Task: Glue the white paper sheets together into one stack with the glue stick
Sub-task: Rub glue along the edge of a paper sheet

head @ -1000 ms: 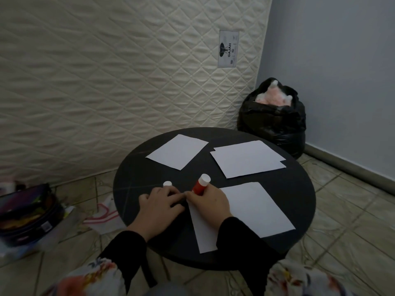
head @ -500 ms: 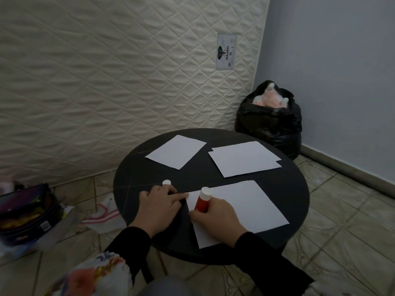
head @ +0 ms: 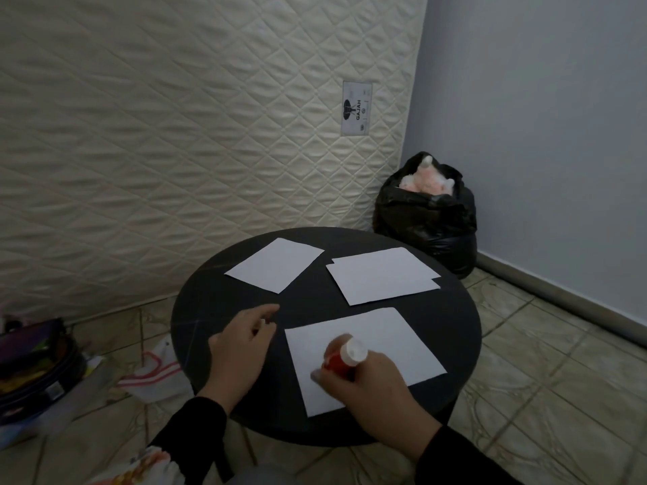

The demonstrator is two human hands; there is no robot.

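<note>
Your right hand (head: 376, 386): fingers wrapped round glue stick (head: 345, 358), over near sheet (head: 385, 339) | your left hand (head: 241, 348): fingers loosely curled on table (head: 210, 302), holding nothing visible.

- The left hand (head: 241, 355) lies palm down on the tabletop (head: 210, 309), just left of the nearest paper sheet (head: 388, 341), its fingers loosely curled and reaching away from the body.
- The left thumb and forefinger are brought close together at the far end of the hand; it may be pinching something small, but the blur hides it.
- The left forearm, in a dark sleeve, runs back off the near edge of the tabletop.
- The right hand (head: 374, 390) rests on that sheet's near left part, fingers wrapped around the red glue stick (head: 345, 357), which tilts with its white end up.
- The right forearm, also dark-sleeved, comes in from the lower right.
</note>
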